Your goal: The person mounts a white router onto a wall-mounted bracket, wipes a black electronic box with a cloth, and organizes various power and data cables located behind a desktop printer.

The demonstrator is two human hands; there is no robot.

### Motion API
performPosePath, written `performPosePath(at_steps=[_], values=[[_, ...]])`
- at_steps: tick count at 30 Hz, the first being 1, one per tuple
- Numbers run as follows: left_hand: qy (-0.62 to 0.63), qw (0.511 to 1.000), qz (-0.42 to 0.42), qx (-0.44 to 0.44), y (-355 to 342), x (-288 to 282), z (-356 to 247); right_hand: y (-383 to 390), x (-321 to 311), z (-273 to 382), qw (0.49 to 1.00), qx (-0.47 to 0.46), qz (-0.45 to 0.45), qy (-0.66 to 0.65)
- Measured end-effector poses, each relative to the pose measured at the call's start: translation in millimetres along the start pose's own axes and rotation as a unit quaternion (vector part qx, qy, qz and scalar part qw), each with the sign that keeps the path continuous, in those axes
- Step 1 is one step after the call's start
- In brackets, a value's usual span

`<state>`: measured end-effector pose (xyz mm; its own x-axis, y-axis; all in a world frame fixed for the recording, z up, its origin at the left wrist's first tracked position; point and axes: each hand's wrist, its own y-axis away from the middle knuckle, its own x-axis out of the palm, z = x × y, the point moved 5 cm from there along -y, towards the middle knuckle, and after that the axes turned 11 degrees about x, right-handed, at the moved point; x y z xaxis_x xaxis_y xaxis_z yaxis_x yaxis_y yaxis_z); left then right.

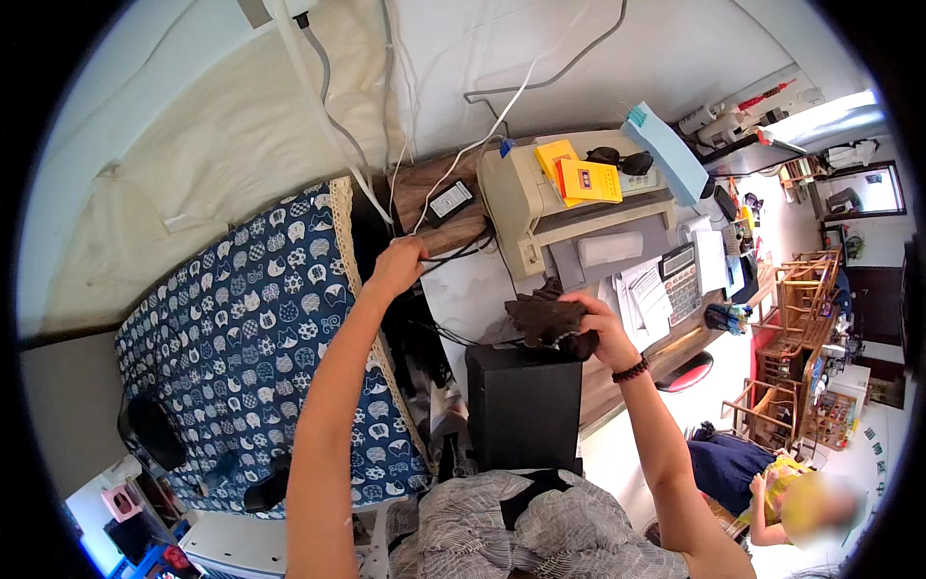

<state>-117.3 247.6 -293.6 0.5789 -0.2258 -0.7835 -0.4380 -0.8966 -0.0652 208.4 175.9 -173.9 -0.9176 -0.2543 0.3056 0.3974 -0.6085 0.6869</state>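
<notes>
My right hand (600, 328), with a beaded bracelet at the wrist, is closed on a crumpled dark brown cloth (545, 318). The cloth hangs over the far end of a black box-shaped case (523, 410); whether they touch I cannot tell. My left hand (397, 267) is closed at the left end of the wooden desk (439, 183), where black cables (461, 253) run out from its fingers. A thin white cable (439, 179) comes down to the same spot. Beyond that hand lies a black power adapter (450, 202) with a pale label.
A beige printer (521, 198) carries yellow booklets (588, 180) and sunglasses (619, 159). Papers (641, 301) and a calculator (683, 289) lie right of it. A blue cat-patterned cloth (260, 338) covers something at left. A person (772, 487) sits at lower right near wooden chairs (796, 299).
</notes>
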Motion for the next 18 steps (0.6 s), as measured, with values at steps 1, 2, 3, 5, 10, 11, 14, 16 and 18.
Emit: performPosePath(at_steps=[1, 2, 3, 5, 10, 11, 14, 16, 18], values=[[0.019, 0.998, -0.063, -0.023, 0.0, -5.4, 9.2, -7.6, 8.7, 4.1, 0.999, 0.004, 0.014, 0.029], [0.036, 0.99, -0.127, -0.045, 1.2, -9.5, 19.8, -14.9, 18.3, 7.9, 0.998, 0.006, 0.029, 0.057], [0.052, 0.978, -0.191, -0.067, 5.4, -14.2, 30.3, -22.0, 27.6, 11.9, 0.995, 0.007, 0.044, 0.086], [-0.027, 0.973, -0.201, -0.113, 1.2, -13.1, 23.5, -32.1, 30.1, 12.5, 0.99, 0.022, 0.05, 0.131], [-0.152, 0.977, -0.144, -0.031, -1.4, 1.8, -34.6, -49.4, 31.4, 5.2, 0.982, 0.028, 0.028, 0.183], [-0.153, 0.979, -0.134, 0.0, -3.6, 4.0, -45.0, -51.1, 28.6, 1.6, 0.983, 0.021, 0.019, 0.179], [-0.129, 0.987, -0.101, 0.003, -0.9, 19.6, -39.5, -53.5, 33.1, 6.8, 0.979, 0.014, 0.028, 0.201], [-0.107, 0.989, -0.105, 0.003, -4.7, 24.6, -26.6, -51.4, 37.4, 12.2, 0.975, 0.005, 0.035, 0.219], [-0.092, 0.988, -0.128, -0.001, -13.7, 16.2, -14.7, -48.6, 36.7, 15.3, 0.971, -0.005, 0.029, 0.236]])
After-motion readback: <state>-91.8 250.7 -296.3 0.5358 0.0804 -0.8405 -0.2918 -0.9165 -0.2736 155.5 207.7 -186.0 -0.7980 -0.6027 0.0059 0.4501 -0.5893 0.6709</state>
